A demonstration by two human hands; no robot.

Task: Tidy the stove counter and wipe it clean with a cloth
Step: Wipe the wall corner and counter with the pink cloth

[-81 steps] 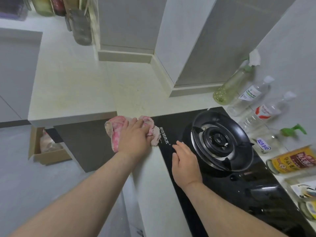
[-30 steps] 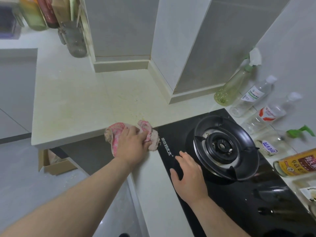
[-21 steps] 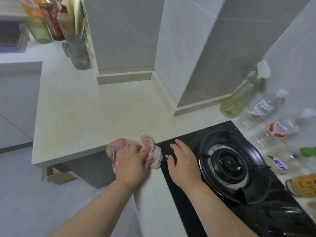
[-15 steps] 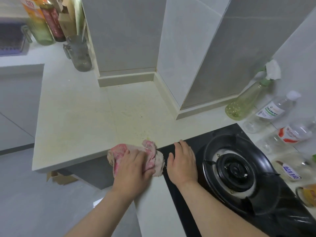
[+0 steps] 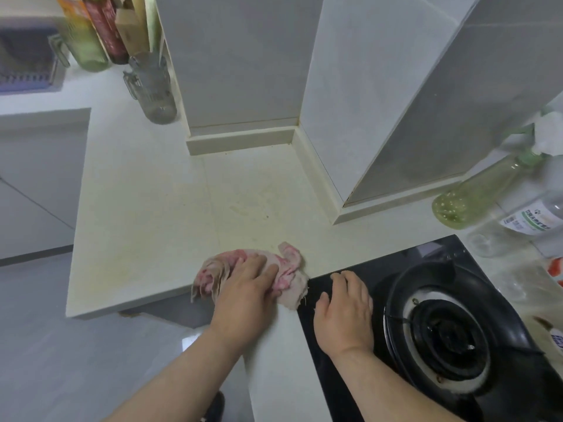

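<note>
Nearest us, the right hand (image 5: 344,312) is spread loosely on the black glass of the stove (image 5: 320,376), just left of the burner (image 5: 441,333), fingertips touching down and holding nothing. Right beside it, off the stove's left edge, the left hand (image 5: 246,295) lies flat on the cloth (image 5: 289,269), fingers together and pressing it onto the counter (image 5: 152,223). The cloth sits bunched at the stove's far-left corner, one fold hanging over the counter's front edge. It looks soft, light and limp, so it should crumple and drag under a palm. Best worked with a flat hand on the middle of the wad; pinch a corner and it would likely just trail. Beyond the stove, yellowish smears and specks show on the counter. Farther right of the stove stands a green bottle (image 5: 475,196); far off to its left, a glass mug (image 5: 154,86).
</note>
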